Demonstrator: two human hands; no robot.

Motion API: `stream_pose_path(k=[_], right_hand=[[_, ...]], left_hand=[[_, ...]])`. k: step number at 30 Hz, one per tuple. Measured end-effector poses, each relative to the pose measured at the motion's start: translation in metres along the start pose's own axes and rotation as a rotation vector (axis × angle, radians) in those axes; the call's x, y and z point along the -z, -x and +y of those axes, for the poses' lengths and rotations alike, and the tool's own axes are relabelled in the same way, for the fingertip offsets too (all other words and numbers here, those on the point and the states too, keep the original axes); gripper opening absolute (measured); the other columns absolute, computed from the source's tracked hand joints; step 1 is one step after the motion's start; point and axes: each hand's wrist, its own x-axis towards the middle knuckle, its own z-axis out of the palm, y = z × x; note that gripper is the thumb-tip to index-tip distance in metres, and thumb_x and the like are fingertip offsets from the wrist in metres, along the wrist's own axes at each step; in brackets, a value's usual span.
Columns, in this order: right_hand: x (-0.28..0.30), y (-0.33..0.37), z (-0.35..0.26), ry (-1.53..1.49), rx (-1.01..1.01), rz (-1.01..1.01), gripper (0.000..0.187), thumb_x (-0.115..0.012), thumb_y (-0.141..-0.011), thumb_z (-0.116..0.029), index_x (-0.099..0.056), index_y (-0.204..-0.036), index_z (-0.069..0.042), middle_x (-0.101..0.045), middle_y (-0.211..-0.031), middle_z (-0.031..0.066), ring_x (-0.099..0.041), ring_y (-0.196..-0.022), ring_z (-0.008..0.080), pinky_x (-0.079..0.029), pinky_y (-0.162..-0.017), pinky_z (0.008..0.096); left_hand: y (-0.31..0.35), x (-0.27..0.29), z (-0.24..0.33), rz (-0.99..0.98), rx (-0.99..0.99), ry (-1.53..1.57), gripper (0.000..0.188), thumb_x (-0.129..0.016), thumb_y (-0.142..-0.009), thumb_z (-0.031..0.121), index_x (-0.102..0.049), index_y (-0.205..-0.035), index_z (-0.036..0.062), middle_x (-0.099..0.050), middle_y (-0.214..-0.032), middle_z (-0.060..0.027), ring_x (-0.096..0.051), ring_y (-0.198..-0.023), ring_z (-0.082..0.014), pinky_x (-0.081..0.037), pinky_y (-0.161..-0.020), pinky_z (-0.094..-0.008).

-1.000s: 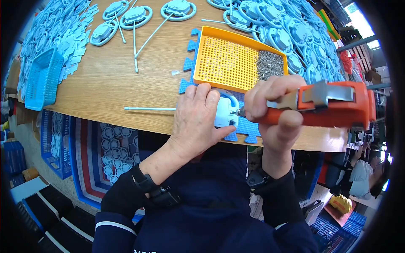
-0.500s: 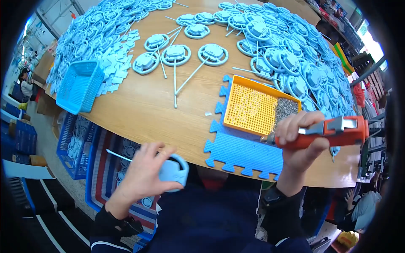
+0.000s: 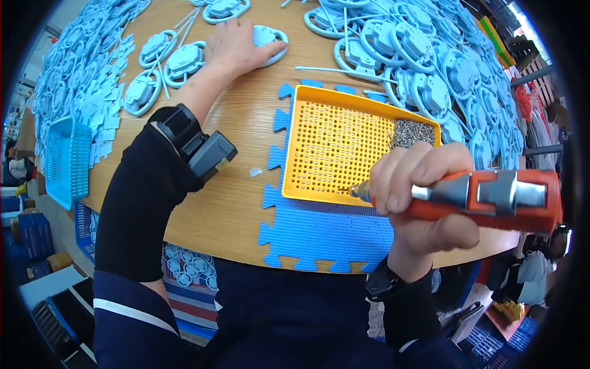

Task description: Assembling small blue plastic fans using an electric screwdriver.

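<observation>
My left hand (image 3: 235, 50) reaches to the far side of the table, its fingers and thumb around a light blue ring-shaped plastic part (image 3: 264, 37). The hand covers much of that part. In my right hand (image 3: 424, 184) is an orange power screwdriver (image 3: 541, 200), gripped round its body. Its metal tip points left, over the near edge of a yellow perforated tray (image 3: 335, 198). Small screws (image 3: 412, 132) are heaped in the tray's right end, and many of its holes are filled. Beneath the tray lies a blue foam mat (image 3: 332, 234) with jigsaw edges.
More light blue ring parts (image 3: 184, 59) with thin rods lie near my left hand, and large piles (image 3: 418, 49) cover the right side. Flat light blue pieces (image 3: 107, 126) and a blue basket (image 3: 67, 160) are at the left. Below the table edge, a striped bag (image 3: 196, 301) holds parts.
My left hand has let go of the part it held near my lap and moved far forward onto another on the table. The screwdriver tip has come over the tray's near edge. The view has shifted.
</observation>
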Motion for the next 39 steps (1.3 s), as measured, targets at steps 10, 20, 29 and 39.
stream_pose_path(k=[10, 20, 29, 39], right_hand=[[-0.001, 0.011, 0.003, 0.063, -0.026, -0.026, 0.067, -0.06, -0.074, -0.071, -0.045, -0.091, -0.007, -0.049, -0.063, 0.0036, -0.047, -0.048, 0.0138, -0.039, -0.043, 0.0257], [0.0, 0.016, -0.001, 0.007, -0.076, 0.134, 0.05, -0.071, -0.082, -0.046, -0.046, -0.093, -0.003, -0.052, -0.064, 0.0063, -0.053, -0.054, 0.0151, -0.044, -0.047, 0.0263], [-0.014, 0.013, -0.026, 0.144, -0.076, 0.178, 0.059, -0.057, -0.082, -0.065, -0.049, -0.093, -0.008, -0.05, -0.065, 0.0033, -0.048, -0.053, 0.0148, -0.041, -0.049, 0.0284], [-0.038, 0.033, -0.069, -0.034, 0.044, 0.029, 0.065, -0.05, -0.08, -0.072, -0.054, -0.095, -0.009, -0.05, -0.067, -0.0001, -0.049, -0.053, 0.0114, -0.042, -0.054, 0.0284]], left_hand=[[0.065, 0.031, -0.017, 0.047, -0.22, 0.025, 0.057, -0.07, -0.074, 0.044, -0.061, -0.113, 0.0039, -0.057, -0.1, -0.0159, -0.055, -0.098, -0.0315, -0.045, -0.085, -0.0416], [0.241, 0.127, 0.031, -0.226, -0.428, 0.441, 0.066, -0.078, -0.066, 0.033, -0.056, -0.12, 0.0033, -0.054, -0.104, -0.0143, -0.053, -0.095, -0.0309, -0.043, -0.084, -0.0427], [0.253, 0.108, 0.085, -0.044, -0.425, 0.604, 0.062, -0.078, -0.066, 0.031, -0.057, -0.119, 0.0039, -0.054, -0.106, -0.0114, -0.05, -0.101, -0.0302, -0.038, -0.09, -0.0445], [0.244, 0.112, 0.102, 0.133, -0.44, 0.762, 0.013, -0.075, -0.069, 0.012, -0.064, -0.076, 0.0095, -0.056, -0.082, -0.0018, -0.052, -0.087, -0.0232, -0.036, -0.082, -0.0401]])
